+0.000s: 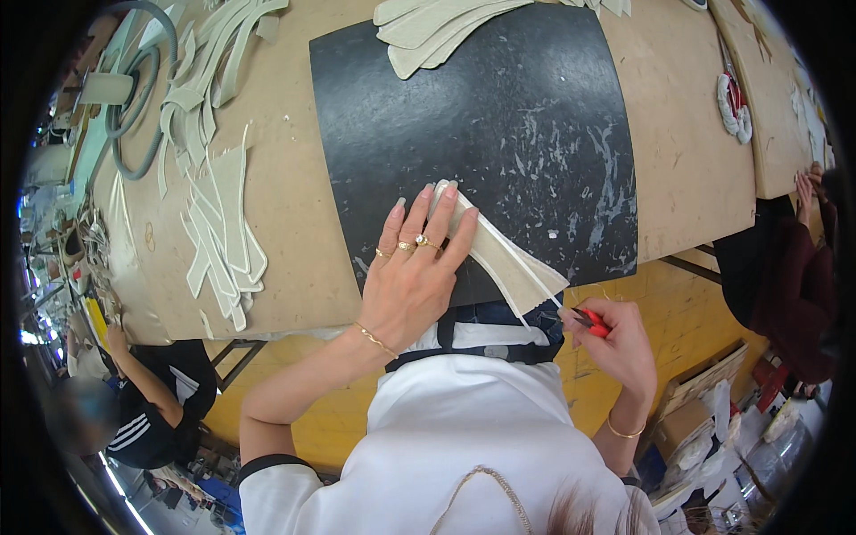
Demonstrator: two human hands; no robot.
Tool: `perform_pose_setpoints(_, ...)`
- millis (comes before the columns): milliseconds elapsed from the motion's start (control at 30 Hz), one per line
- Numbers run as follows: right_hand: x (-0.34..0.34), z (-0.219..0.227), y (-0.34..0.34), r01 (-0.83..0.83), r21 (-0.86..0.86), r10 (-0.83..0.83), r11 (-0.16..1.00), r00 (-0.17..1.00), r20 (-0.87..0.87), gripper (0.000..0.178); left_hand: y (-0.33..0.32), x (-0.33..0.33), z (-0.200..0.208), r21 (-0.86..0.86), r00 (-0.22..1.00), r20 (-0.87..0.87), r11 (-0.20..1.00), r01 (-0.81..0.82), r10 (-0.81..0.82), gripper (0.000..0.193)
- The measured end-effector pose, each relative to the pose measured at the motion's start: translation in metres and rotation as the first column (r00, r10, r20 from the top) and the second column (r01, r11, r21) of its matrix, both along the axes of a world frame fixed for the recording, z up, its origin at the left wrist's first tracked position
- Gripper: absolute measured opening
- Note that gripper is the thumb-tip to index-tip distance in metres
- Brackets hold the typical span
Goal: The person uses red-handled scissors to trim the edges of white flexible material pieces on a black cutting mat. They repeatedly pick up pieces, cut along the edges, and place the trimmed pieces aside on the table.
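My left hand (417,267) lies flat with its fingers spread, pressing a beige shaped piece (513,263) with white cord edging onto the black mat (464,116). The wider end of that piece overhangs the mat's near edge. Two white cord ends stick out from it there. My right hand (617,343) is closed around a small red-and-black handled tool (593,323), just right of the wider end. Its thumb and fingertips are close by one cord end (555,301). The tool's working tip is too small to make out.
Edged beige pieces (227,232) lie left of the mat, with loose strips (209,80) beyond. More pieces (437,31) overlap its far edge. White-wrapped red-handled scissors (733,107) lie at right. A grey hose (134,116) curls far left. Co-workers sit on both sides.
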State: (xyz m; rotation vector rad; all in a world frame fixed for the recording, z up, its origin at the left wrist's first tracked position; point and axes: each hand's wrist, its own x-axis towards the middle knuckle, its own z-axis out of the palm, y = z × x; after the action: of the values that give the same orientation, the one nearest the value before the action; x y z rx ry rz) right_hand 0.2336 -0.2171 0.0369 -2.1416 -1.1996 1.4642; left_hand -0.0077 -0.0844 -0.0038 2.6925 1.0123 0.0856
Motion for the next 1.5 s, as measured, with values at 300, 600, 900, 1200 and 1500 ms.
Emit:
perform_pose_setpoints(300,0.003,-0.016,-0.003,0.209,0.006,-0.208,0.978,0.975,-0.083,0.014,-0.004,0.006,-0.001,-0.074,1.000,-0.021,0.997,-0.005,0.003,0.071)
perform_pose_setpoints(600,0.014,-0.007,0.003,0.078,0.019,-0.076,0.997,0.993,-0.095,0.021,-0.008,0.009,-0.004,-0.225,0.987,0.105,0.964,0.144,-0.123,0.076)
perform_pose_setpoints(900,0.026,-0.015,-0.002,0.132,0.027,-0.130,0.991,0.989,-0.065,0.022,-0.013,0.013,-0.004,-0.225,0.991,0.050,0.965,0.135,-0.127,0.074)
perform_pose_setpoints(1200,0.023,-0.018,-0.002,0.205,0.115,-0.200,0.972,0.978,-0.055,0.016,-0.025,0.024,-0.003,-0.263,0.998,0.003,0.963,0.067,-0.069,0.074)
perform_pose_setpoints(1500,-0.006,-0.002,0.046,0.065,0.327,-0.070,0.943,0.998,0.005,0.014,0.048,-0.015,0.008,-0.260,0.969,0.023,0.934,0.244,-0.247,0.072)
